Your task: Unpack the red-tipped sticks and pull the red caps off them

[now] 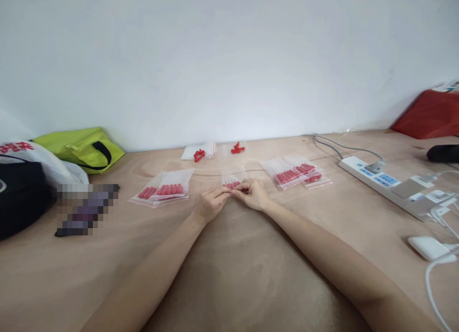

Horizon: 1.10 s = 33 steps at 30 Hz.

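A small clear plastic zip bag (234, 171) with several red pieces in it lies flat on the table in front of me. My left hand (211, 202) is closed at the bag's near left edge, its index finger stretched toward the other hand. My right hand (253, 195) pinches the near right edge, the fingertips of both hands meeting there. The hands partly cover the bag's near side. Left of them lie overlapping bags (168, 181) of red pieces. To the right are more filled bags (287, 171). Behind, loose red pieces (237, 148) rest on the table.
More red pieces (199, 155) lie on a stack of clear bags (188, 151) near the wall. A white power strip (362, 168) with plugs and cables stands at right, near a white charger (428, 248). At left are a yellow-green bag (82, 148) and a black bag (21, 198).
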{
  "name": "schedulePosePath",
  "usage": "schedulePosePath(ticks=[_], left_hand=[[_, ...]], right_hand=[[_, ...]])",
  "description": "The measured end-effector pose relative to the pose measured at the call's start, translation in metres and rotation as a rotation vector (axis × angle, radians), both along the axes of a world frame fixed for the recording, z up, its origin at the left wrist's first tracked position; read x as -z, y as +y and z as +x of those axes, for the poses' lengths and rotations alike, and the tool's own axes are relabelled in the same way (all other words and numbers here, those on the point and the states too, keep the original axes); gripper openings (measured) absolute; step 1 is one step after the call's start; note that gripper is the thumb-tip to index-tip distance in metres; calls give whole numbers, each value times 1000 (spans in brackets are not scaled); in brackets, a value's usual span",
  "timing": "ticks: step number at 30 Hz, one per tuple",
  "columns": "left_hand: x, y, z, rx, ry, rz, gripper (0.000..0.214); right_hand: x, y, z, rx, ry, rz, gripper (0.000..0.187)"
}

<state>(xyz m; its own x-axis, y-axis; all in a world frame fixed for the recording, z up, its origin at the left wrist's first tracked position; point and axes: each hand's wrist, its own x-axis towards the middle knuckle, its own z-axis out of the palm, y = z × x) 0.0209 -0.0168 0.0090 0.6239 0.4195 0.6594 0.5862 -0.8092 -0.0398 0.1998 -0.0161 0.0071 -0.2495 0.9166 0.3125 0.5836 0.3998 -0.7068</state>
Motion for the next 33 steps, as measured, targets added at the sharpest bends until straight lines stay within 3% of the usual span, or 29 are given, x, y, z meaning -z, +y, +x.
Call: schedulePosePath(ticks=[8,16,23,33], left_hand=[[-1,0,1,21,-10,-17,20],[1,4,2,63,-59,-8,19],[0,4,5,5,-63,-105,21],[-1,5,4,3,-30,-161,23]], right_hand=[[-12,-9,-4,-20,-346,114,16],[-7,-11,-9,57,-323,112,16],[-4,-15,-18,128,-378,119,17],[2,-13,-22,95,-338,131,21]])
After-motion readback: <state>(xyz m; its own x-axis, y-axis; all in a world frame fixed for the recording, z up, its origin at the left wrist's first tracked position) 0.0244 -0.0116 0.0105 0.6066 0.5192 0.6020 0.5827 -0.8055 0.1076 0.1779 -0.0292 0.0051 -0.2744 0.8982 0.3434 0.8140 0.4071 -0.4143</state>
